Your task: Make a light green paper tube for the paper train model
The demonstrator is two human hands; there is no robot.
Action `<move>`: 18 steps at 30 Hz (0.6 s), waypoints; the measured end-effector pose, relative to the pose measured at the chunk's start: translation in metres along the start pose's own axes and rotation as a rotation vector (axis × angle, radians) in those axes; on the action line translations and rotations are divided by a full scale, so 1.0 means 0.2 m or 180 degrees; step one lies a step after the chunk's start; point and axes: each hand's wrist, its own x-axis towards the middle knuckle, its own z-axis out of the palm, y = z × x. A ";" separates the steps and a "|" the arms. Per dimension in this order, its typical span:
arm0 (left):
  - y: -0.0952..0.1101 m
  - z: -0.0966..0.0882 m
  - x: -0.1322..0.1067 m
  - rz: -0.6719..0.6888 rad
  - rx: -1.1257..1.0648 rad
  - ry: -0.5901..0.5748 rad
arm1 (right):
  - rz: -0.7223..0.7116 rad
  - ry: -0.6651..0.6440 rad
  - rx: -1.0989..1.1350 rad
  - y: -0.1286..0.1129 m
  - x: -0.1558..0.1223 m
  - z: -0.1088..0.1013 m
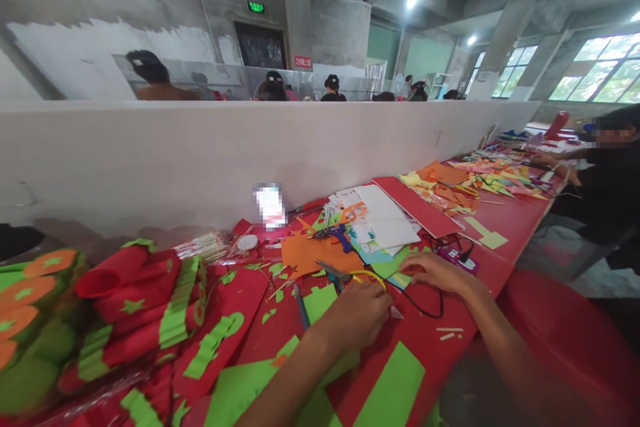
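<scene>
My left hand (361, 315) is low over the red table, its fingers curled and closed. Whatever they may hold is hidden from me; a small pale scrap (397, 313) shows beside the fingertips. Just beyond that hand are yellow-handled scissors (373, 275), blades pointing left. To the right, my right hand (433, 271) reaches onto light green paper (393, 265), fingers bent and apart, with nothing seen in them. A dark cable (434, 315) loops below its wrist. Green paper sheets (395, 387) lie nearer to me.
Rolled red pieces with green trim (135, 293) and orange-and-green rolls (30, 307) pile up at left. Blue-handled scissors (340, 235) rest on orange paper (305, 257). A white partition (225, 160) borders the table. A red stool (565, 340) and another person (610, 180) are at right.
</scene>
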 end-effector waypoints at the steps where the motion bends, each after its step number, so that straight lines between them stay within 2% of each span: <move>1: 0.02 0.03 0.07 0.0060 0.0119 0.0132 | -0.0007 0.0014 0.0046 0.00 0.00 0.00; 5: 0.06 0.18 0.30 0.0146 0.0386 0.0284 | 0.0088 0.0218 0.0145 0.02 0.01 -0.01; 9: 0.06 0.28 0.37 0.0041 0.0502 0.0142 | 0.0250 0.0680 0.0188 0.05 0.01 -0.01; 14: 0.03 0.27 0.36 0.0017 0.0446 0.0088 | 0.0421 0.1200 0.0321 0.09 0.03 0.03; 18: 0.01 0.22 0.45 -0.0204 0.0402 0.0061 | 0.0478 0.1379 0.0509 0.12 0.06 0.04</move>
